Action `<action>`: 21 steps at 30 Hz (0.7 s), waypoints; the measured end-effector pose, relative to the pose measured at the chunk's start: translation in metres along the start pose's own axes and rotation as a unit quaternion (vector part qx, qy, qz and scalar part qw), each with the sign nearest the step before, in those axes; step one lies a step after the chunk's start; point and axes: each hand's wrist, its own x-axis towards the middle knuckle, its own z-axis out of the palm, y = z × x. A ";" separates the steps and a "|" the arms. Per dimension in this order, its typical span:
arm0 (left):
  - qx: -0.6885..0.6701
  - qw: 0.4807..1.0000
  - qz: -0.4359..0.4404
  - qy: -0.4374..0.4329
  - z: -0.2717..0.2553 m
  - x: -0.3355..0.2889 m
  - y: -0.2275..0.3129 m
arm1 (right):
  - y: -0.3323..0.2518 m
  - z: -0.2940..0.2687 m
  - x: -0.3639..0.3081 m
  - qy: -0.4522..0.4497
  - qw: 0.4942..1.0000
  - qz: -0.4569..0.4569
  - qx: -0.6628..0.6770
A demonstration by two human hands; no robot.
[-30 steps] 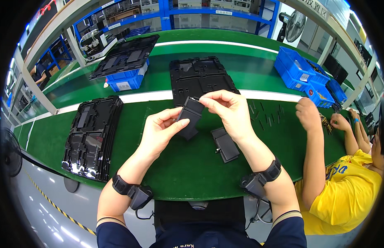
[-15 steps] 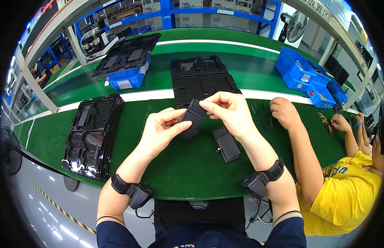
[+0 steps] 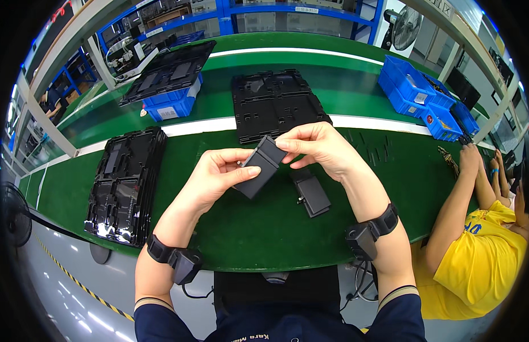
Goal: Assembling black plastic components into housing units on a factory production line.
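Note:
A flat black rectangular casing (image 3: 256,175) with a ridge across it is held tilted above the green table. My left hand (image 3: 214,174) grips its left side, thumb on the face and fingers behind. At its upper right end, my right hand (image 3: 320,149) pinches the corner between thumb and forefinger. A second black casing (image 3: 314,197) lies on the table below my right hand, with a small shiny metal bit on its left edge. Beyond my hands rests a black molded tray (image 3: 278,111).
A stack of black trays (image 3: 123,185) stands at left. More trays (image 3: 172,74) lie on a blue bin (image 3: 172,106). Thin dark strips (image 3: 378,153) are scattered at right, near blue bins (image 3: 402,85). A person in a yellow shirt (image 3: 475,268) works at the right.
The held casing has turned so more of its broad face shows. The neighbouring person's hand has drawn away from the thin strips toward the right, near the bins.

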 end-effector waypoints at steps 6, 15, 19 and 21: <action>0.003 1.000 -0.006 -0.013 -0.001 -0.002 0.001 | 0.006 0.007 0.004 0.005 0.996 -0.077 -0.036; 0.011 0.999 -0.013 -0.047 -0.004 -0.002 -0.001 | 0.008 0.005 0.003 -0.026 0.999 -0.025 -0.024; 0.013 0.998 -0.042 -0.048 -0.008 -0.002 -0.002 | 0.002 0.006 0.000 -0.058 0.997 0.032 -0.029; 0.039 0.997 -0.037 -0.048 -0.011 -0.001 -0.001 | 0.005 0.006 0.002 -0.098 0.995 0.009 -0.011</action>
